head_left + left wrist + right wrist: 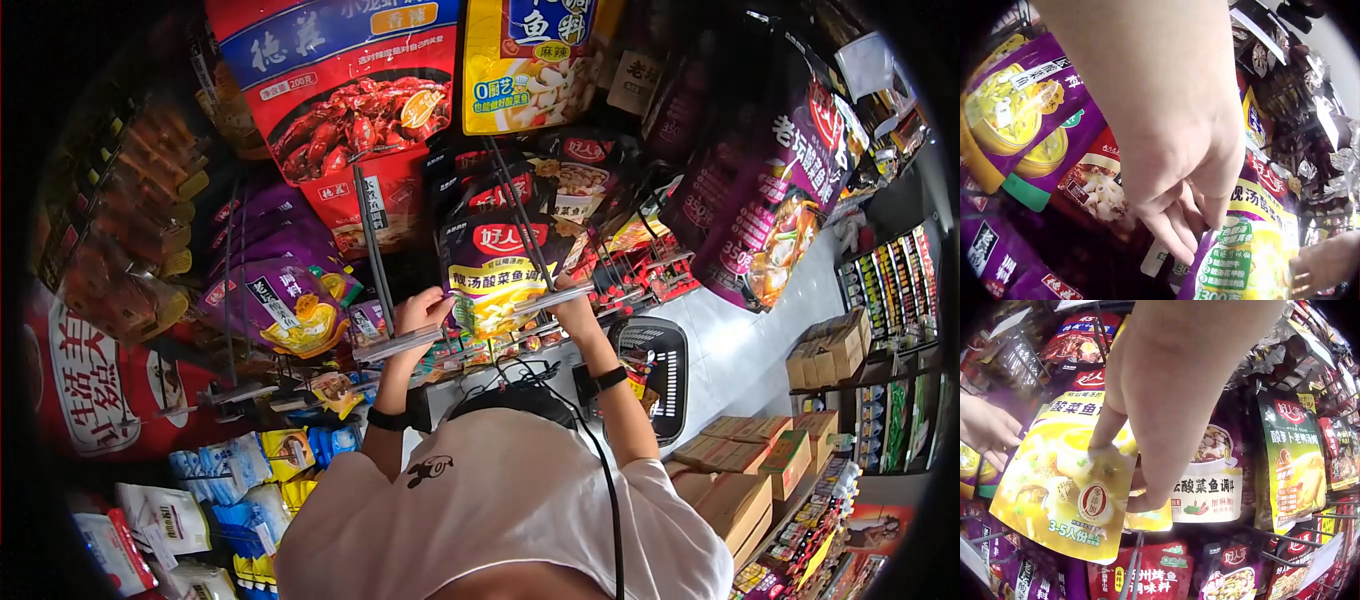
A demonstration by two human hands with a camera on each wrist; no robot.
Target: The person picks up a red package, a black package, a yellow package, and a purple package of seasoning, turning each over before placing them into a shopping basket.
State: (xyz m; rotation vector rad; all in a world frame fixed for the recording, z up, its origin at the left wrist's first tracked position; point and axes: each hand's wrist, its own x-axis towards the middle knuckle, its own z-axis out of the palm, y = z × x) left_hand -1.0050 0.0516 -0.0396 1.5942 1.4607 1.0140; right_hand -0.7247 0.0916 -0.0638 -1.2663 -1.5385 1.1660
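A seasoning pouch in purple, black and yellow, with a fish-soup picture, hangs among hooked packets in front of the person. The right hand grips its right side. In the right wrist view, the right hand's thumb lies on the front of the pouch and its other fingers pass behind. The left hand pinches the opposite edge. In the left wrist view, its fingertips are right at the edge of the pouch, beside a green printed panel.
Metal hooks with clear price-tag holders jut out around the hands. Purple pouches hang to the left, a large red packet above. A dark shopping basket stands on the floor at right, near cardboard boxes.
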